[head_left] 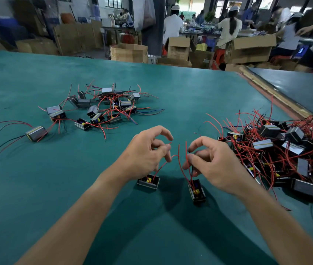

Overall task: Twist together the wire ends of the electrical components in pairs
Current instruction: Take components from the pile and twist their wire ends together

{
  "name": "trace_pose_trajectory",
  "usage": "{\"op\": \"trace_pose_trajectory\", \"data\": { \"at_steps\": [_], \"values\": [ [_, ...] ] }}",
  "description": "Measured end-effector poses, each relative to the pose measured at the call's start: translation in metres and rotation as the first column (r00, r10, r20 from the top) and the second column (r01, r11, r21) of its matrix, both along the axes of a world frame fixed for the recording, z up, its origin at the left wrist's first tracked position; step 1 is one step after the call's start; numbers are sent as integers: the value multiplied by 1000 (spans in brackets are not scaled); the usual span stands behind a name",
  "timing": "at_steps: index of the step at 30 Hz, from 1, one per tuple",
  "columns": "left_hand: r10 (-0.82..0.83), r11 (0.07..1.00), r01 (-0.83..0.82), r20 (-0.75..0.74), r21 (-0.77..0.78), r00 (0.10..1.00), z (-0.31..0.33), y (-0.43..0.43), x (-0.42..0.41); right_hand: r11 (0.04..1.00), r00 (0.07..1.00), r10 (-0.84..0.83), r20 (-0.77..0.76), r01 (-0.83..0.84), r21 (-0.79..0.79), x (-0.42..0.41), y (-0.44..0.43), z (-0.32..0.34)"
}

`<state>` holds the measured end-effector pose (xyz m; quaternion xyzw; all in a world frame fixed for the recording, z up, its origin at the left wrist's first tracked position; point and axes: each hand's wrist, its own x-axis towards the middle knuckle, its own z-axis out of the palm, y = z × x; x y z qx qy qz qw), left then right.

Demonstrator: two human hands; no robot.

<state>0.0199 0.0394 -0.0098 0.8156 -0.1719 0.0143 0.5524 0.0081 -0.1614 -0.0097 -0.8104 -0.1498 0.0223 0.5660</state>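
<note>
A wide green table (37, 188) fills the front. At its right edge a wooden strip (266, 88) lies between it and a grey-blue table (295, 87). Behind them, open cardboard boxes (251, 48) stand on the floor, and a red stool (218, 58) is just beside the biggest one. Farther back, a worker in a white cap (172, 25) stands with the back to the camera, near a dark pillar (154, 25).

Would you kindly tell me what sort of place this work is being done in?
Most likely a factory assembly floor: a large green table heaped with wired components, open cartons on the floor behind it, and other workers busy at benches.
</note>
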Motion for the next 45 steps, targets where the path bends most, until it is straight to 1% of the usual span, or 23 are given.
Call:
{"op": "trace_pose_trajectory", "data": {
  "at_steps": [2,6,13,18,19,21,22,24,27,32,35,38,41,45],
  "values": [
    [-7,1000,7,-9,0,1000,1,-1,-1,1000,1000,-5,3,5,21,-1,1,0],
    [-29,999,28,-21,-24,999,2,-2,-4,1000,1000,-12,28,12,8,0,0,0],
    [-44,997,40,-64,-64,997,4,-5,-7,999,999,-21,-29,22,36,1,-2,-3],
    [-77,995,70,-99,-74,992,5,-1,-6,998,998,-57,5,56,42,4,-2,-5],
    [-86,994,77,-108,-81,990,6,0,-6,998,998,-56,29,56,25,4,-3,-4],
    [-97,992,85,-132,-92,987,6,0,-7,997,995,-33,97,39,-63,3,-5,-4],
    [-102,991,89,-141,-95,985,6,-1,-8,995,994,-11,113,22,-101,3,-5,-3],
    [-102,991,89,-139,-99,985,5,-4,-9,992,993,18,118,-3,-125,0,-5,-3],
    [-64,996,56,-115,-76,991,2,-9,-9,994,996,20,86,-11,-105,-2,-3,-2],
    [21,996,-36,-170,-84,985,3,-9,-7,999,1000,24,-7,-24,-27,-1,-6,3],
    [52,994,-69,-179,-89,982,6,-5,-6,998,999,32,22,-31,-46,-2,-5,0],
    [52,988,-78,-187,-133,981,11,-2,-4,999,998,-5,67,7,-38,2,-3,-2],
    [71,983,-103,-205,-149,976,16,1,-6,999,999,-18,52,20,-31,3,-4,-2],
    [119,981,-153,-249,-119,961,16,3,-6,998,999,-37,31,38,-52,2,-6,-3]
  ]
}}
